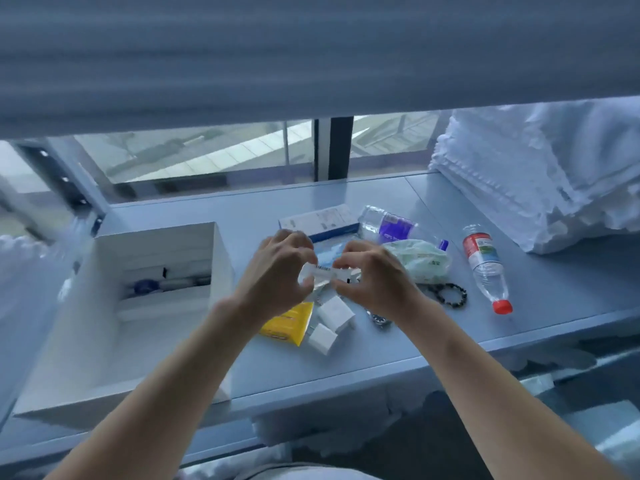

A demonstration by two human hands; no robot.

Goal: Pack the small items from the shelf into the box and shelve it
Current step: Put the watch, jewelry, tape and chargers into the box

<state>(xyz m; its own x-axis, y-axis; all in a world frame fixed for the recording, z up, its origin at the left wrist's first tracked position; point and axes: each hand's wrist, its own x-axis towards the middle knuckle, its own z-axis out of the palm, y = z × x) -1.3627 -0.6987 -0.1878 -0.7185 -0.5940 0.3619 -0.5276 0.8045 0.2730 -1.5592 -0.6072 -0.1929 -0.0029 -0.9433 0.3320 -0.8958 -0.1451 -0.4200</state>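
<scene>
Step in hand: both hands hold one small white packet [327,271] with a barcode strip above the shelf [433,209], seemingly about to carry it to the box [221,258].
Left hand [277,268]: its grip is narrow, fingers curled and pinching the packet's left end.
Right hand [370,271]: same narrow pinch on the packet's right end.
Packet position: lifted clear of the shelf, between the hands, just right of the box's near wall.
Box: open-topped, white, standing on the shelf to the left; a few items already lie at its far end, among them something blue, too blurred to name.
Still to pack: yellow tube [287,323], two white cubes [330,323], bead bracelet [448,294], green-white pouch [420,259], purple-label bottle [391,226], red-cap bottle [486,268], flat carton [318,218].
Doing it well: let one hand take the packet, swing it left over the wall, and lay it flat in the bare near part of the floor so bulkier things fit later.
Care: the cubes and tube lie right under the wrists; lift before moving sideways.
Nearby: folded white cloth [540,174] lies at the right.
</scene>
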